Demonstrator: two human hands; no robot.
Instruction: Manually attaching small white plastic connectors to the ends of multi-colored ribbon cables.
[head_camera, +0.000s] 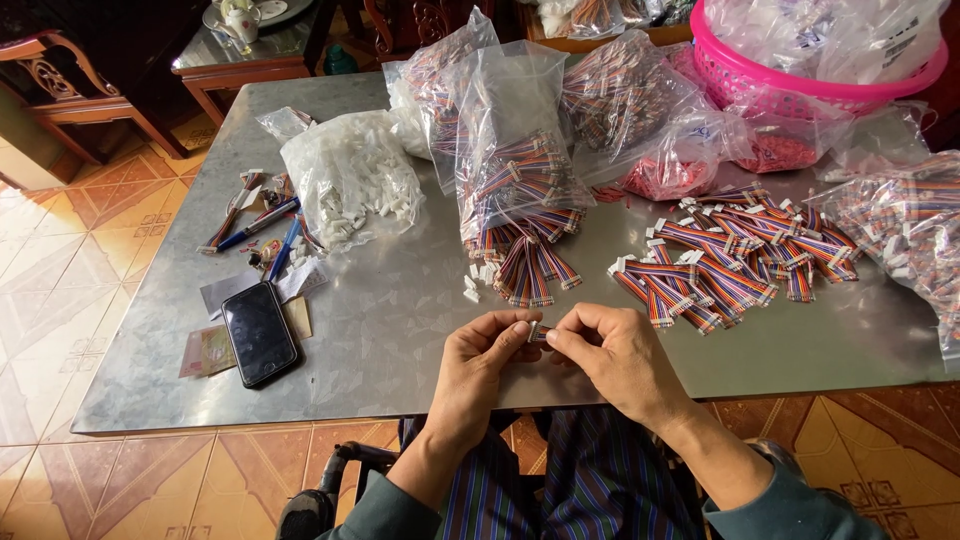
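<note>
A: Panel, head view. Which step is shown?

B: Both hands meet over the near edge of the metal surface (400, 330). The left hand (480, 350) and the right hand (615, 350) pinch a small white connector piece (537, 331) between thumb and forefinger tips; the fingers (515, 330) of each hand are closed on it. The piece is raised just above the surface, in front of the person's lap. Judged from the pose, a fitting or seating step on a single piece is in hand.

A: What does the next move call for?

B: Likely fine fingertip alignment and a light, steady pinch; the piece is small and mostly hidden by the fingertips, so its exact state cannot be told.

A: Surroundings?

B: Right of centre lies a loose pile of striped ribbon cables (735, 265) with white ends. At centre, an open clear bag of ribbon cables (515, 170) spills more toward the hands. To the left sits a clear bag of white connectors (350, 185). Further left: pens (262, 225), a black phone (259, 332) and banknotes (205, 350). A pink basket (770, 95) stands at the far right.

A: Any obstruction?

B: None between the hands and the cable piles; a few stray white pieces (480, 280) lie near the spilled bag.
</note>
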